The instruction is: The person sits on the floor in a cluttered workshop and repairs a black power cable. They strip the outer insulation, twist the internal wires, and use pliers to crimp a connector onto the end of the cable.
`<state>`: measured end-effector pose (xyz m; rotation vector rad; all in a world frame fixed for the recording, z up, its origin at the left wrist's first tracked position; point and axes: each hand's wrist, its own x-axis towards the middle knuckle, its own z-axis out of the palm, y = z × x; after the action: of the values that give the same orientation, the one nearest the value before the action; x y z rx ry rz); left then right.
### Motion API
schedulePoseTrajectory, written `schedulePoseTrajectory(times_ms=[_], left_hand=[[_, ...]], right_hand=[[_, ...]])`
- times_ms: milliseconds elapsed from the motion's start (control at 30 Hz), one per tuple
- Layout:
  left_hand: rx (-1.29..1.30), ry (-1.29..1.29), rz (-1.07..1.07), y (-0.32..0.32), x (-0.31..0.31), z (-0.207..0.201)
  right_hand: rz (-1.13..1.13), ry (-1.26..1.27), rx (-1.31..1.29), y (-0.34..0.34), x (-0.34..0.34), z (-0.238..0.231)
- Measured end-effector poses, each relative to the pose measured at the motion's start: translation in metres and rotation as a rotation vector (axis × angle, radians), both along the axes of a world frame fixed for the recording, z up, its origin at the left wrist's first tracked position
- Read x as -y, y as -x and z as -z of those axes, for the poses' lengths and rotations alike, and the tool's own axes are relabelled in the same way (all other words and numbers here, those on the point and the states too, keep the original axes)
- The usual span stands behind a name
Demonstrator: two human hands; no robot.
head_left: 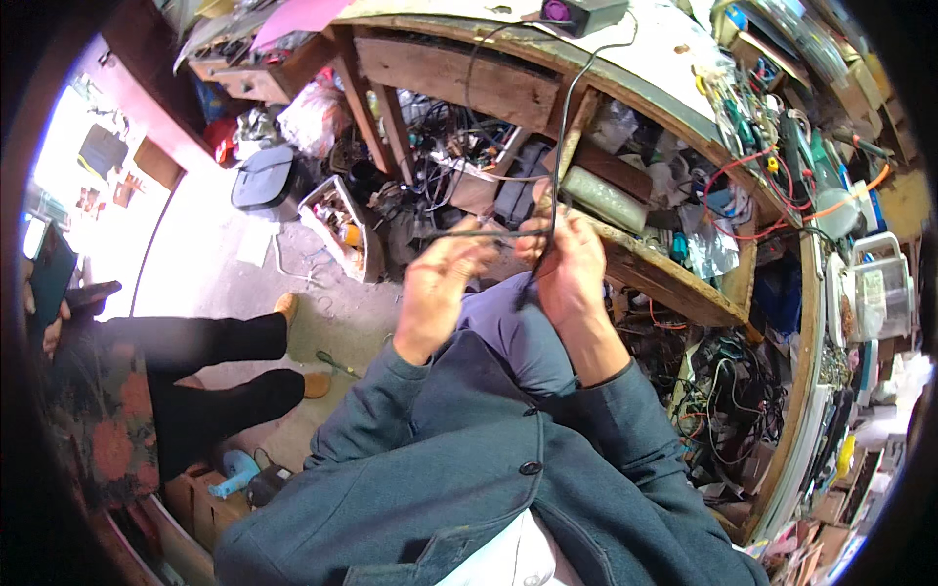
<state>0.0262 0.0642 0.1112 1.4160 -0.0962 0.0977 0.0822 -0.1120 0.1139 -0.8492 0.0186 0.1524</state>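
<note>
A thin black cable hangs from the workbench down to my hands, above my lap. My right hand is closed round it, and a short dark length shows below the fingers. Another dark stretch runs sideways from there across the fingertips of my left hand. The left fingers are curled in on that stretch; their tips are slightly blurred. At its upper end the cable reaches the bench top near a dark box with a purple round part.
Ahead curves a wooden workbench with crammed shelves below. Tangled wires lie at the right, near a clear plastic container. On the left are a black bin, a white box of parts and a seated person's legs.
</note>
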Motion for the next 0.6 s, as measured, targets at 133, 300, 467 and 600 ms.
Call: schedulePoseTrajectory(times_ms=[133, 300, 467, 600], left_hand=[[0.149, -0.042, -0.169, -0.003, 0.0, -0.005], [0.251, 0.089, -0.078, -0.004, 0.013, -0.027], [0.433, -0.123, -0.096, -0.001, 0.029, -0.022], [0.406, -0.144, -0.224, -0.01, 0.027, -0.027]], right_hand=[[-0.099, -0.041, -0.065, 0.011, -0.01, 0.005], [-0.111, -0.149, -0.155, 0.006, -0.016, 0.01], [-0.148, -0.262, -0.132, 0.002, -0.018, 0.01], [-0.31, 0.043, -0.09, 0.006, 0.001, -0.002]])
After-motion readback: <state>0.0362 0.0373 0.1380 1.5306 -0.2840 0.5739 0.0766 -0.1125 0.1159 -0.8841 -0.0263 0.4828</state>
